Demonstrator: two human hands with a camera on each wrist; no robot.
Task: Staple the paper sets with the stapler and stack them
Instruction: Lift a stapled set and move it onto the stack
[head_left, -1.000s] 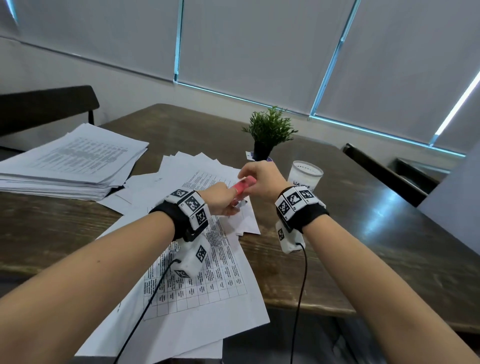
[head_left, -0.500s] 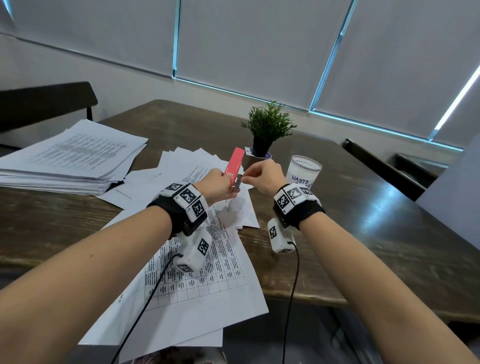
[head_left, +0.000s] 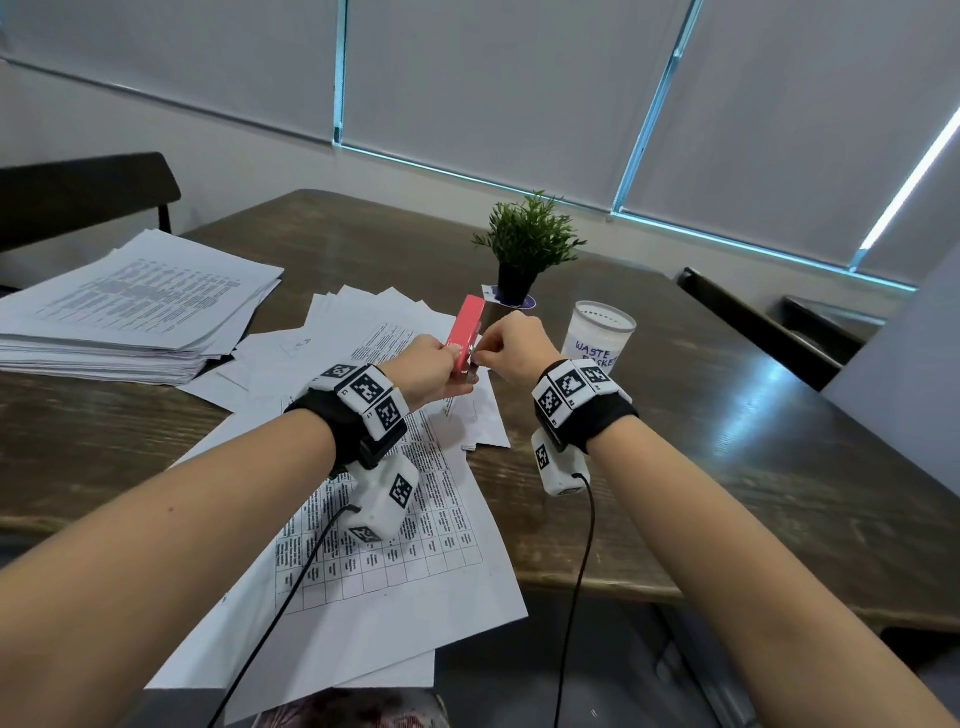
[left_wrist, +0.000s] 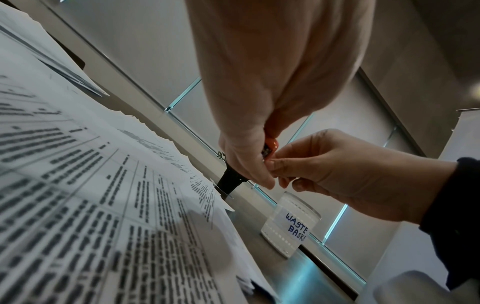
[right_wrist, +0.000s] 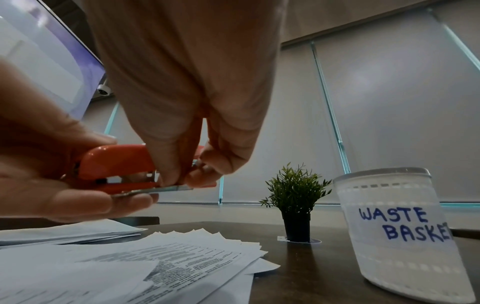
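Left hand: raised above the papers at the centre of the head view, fingers curled round the rear of the stapler and gripping it.
Stapler: red, held in the air — its top cover swung up toward the upper centre of the frame; in the right wrist view the metal tray shows under the cover at middle left.
Right hand: just right of the stapler, fingertips pinched together on the metal tray inside the opened stapler; whether a staple strip sits between them cannot be told.
Loose papers: printed sheets fanned over the table below both hands, the nearest sheet hanging over the table's lower edge.
Paper stack: a thick pile at the left of the frame, well apart from the hands.
Cup: translucent, hand-lettered "WASTE BASKET", standing just right of the right hand — at the right edge in the right wrist view.
Potted plant: small, green, in a black pot, upright above the hands in the frame, near the cup.
Wrist bands: black, carrying white marker blocks, a cable running from each.
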